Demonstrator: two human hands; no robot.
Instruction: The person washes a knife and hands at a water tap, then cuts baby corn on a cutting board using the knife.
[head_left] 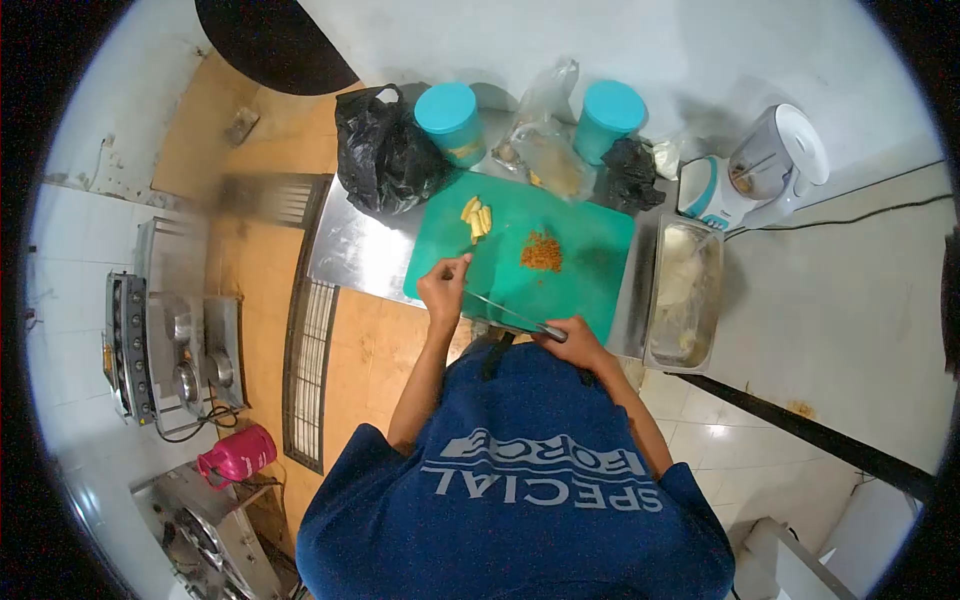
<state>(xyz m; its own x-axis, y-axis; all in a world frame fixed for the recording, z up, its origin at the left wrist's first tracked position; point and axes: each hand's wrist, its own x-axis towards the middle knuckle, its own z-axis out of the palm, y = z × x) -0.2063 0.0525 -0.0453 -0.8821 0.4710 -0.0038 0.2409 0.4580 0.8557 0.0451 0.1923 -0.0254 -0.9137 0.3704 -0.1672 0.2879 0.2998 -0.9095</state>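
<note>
My right hand (575, 345) is wrapped round the dark handle of a knife (505, 309). The blade slants leftward over the near edge of a green cutting board (500, 265), its tip beside my left hand (443, 287). That left hand is closed, thumb and fingertips pressed together above the board's left side; whatever is between them is too small to make out. Just beyond its fingertips lie several pale yellow sticks (478, 219). A heap of finely chopped orange bits (541, 252) sits on the board's middle right.
Behind the board stand a black plastic bag (385, 150), two turquoise-lidded tubs (449, 122) (608, 118), clear bags (548, 160) and a smaller black bag (634, 172). At right are a metal tray (655, 340) with pale contents and a blender (770, 160). A pink gas cylinder (240, 455) stands left.
</note>
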